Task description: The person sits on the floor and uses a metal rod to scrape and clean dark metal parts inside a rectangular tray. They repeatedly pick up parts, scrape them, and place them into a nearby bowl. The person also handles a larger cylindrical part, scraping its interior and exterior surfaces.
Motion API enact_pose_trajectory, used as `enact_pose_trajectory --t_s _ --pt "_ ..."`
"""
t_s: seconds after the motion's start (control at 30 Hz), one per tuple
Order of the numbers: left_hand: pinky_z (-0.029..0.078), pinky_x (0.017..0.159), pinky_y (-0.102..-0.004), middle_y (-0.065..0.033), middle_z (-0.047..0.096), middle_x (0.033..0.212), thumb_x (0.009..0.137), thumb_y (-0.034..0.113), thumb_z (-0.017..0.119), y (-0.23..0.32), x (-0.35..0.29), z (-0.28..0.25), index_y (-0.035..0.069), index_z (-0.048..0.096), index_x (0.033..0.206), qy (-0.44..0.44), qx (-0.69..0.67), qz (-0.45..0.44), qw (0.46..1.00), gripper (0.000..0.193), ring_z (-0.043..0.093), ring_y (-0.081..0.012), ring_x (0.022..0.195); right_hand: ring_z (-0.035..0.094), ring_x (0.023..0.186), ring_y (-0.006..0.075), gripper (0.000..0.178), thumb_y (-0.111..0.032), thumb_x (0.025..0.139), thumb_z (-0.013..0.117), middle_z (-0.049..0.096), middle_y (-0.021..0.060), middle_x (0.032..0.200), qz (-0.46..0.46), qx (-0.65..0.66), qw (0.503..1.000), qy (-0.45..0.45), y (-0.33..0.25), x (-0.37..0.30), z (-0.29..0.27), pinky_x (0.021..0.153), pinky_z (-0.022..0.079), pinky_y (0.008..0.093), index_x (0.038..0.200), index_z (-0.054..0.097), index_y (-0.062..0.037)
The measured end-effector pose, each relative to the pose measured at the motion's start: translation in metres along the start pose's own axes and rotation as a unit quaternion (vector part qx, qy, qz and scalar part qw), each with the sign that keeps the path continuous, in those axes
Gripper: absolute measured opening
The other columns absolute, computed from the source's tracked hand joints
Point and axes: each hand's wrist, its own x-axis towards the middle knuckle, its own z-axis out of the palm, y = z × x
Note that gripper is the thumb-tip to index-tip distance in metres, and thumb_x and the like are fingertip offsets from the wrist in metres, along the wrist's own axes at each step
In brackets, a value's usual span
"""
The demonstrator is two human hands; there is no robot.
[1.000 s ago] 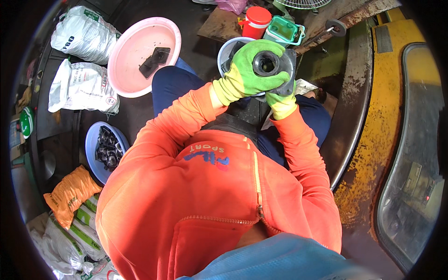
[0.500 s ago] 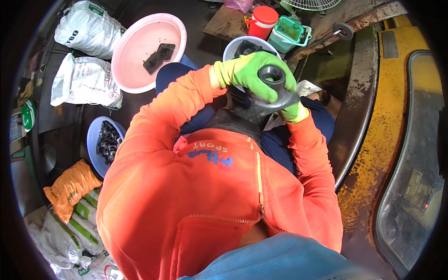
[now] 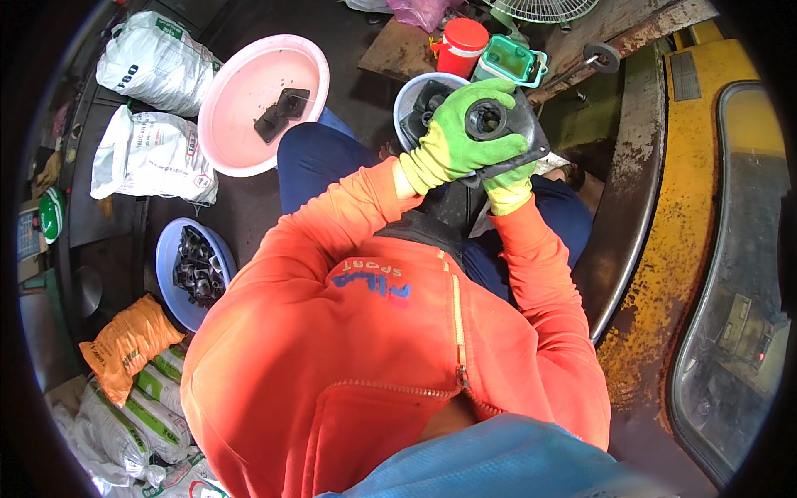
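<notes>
Over my lap I hold a black flanged part [image 3: 533,124], with a round hollow neck and a squarish base that has holes at its corners. My left hand [image 3: 455,137], in a green and yellow glove, is closed round the neck, thumb and fingers on either side of the opening. The gloved right hand [image 3: 508,187] grips the base from below, its fingers largely hidden under the part. Just beyond my left hand is a pale basin [image 3: 403,93] with black parts inside.
A pink basin [image 3: 217,108] holding two black pieces stands ahead on the left. Nearer is a blue basin [image 3: 166,278] full of small black parts. White sacks [image 3: 158,66] line the left; a red jug [image 3: 462,46] and green container [image 3: 508,60] stand ahead. Rusty yellow machinery [image 3: 639,349] borders my right.
The black part has been turned and tilted, so its squarish base now shows beyond the neck. It has moved slightly up the picture, and my left hand has shifted round the neck.
</notes>
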Motion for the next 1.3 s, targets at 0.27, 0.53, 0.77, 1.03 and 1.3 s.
enact_pose_trajectory --t_s 0.27,0.53,0.77,1.03,1.3 --pt "0.048 0.091 -0.0362 -0.0118 0.062 0.119 0.067 0.011 0.08 0.007 0.006 -0.011 0.005 0.062 0.105 -0.091 -0.016 0.052 0.994 0.043 0.06 -0.0223 0.107 0.056 0.108 0.0199 0.049 -0.018 0.084 0.066 0.055 0.0078 0.119 -0.017 -0.161 0.979 -0.122 -0.033 0.002 0.0 0.091 0.047 0.0321 0.126 0.046 -0.0045" --pt "0.046 0.095 -0.0389 -0.0121 0.063 0.117 0.065 0.018 0.081 0.011 0.013 -0.028 0.004 0.064 0.102 -0.254 -0.078 -0.009 0.964 0.043 0.059 -0.0266 0.108 0.052 0.118 0.0201 0.06 -0.011 0.079 0.071 0.052 0.0082 0.127 0.077 -0.155 0.96 -0.221 -0.037 -0.011 -0.015 0.097 0.044 0.0336 0.132 0.044 -0.0058" --pt "0.044 0.097 -0.0399 -0.0124 0.065 0.113 0.064 0.021 0.08 0.012 0.024 -0.037 0.003 0.064 0.102 -0.41 -0.221 -0.029 0.884 0.045 0.06 -0.0276 0.107 0.052 0.118 0.0166 0.056 -0.019 0.083 0.068 0.053 0.0045 0.128 0.074 -0.072 0.96 -0.261 0.015 -0.025 -0.037 0.099 0.043 0.032 0.134 0.045 -0.0075" --pt "0.035 0.105 -0.0414 -0.0145 0.057 0.128 0.062 0.023 0.078 0.005 0.05 -0.037 0.003 0.064 0.11 -0.539 -0.267 -0.029 0.798 0.054 0.049 -0.0291 0.122 0.05 0.119 0.0186 0.065 -0.031 0.078 0.071 0.052 0.0044 0.13 0.122 -0.069 0.976 -0.168 0.05 -0.024 -0.033 0.1 0.04 0.0325 0.134 0.043 -0.0118" --pt "0.04 0.1 -0.0345 -0.0114 0.054 0.131 0.068 0.012 0.079 0.002 0.011 -0.016 0.003 0.059 0.113 -0.142 -0.004 -0.056 0.988 0.05 0.052 -0.0214 0.119 0.047 0.125 0.0242 0.045 -0.02 0.096 0.046 0.046 0.0116 0.136 0.011 0.357 0.922 -0.146 0.014 -0.007 -0.014 0.105 0.038 0.0386 0.137 0.038 -0.0034"
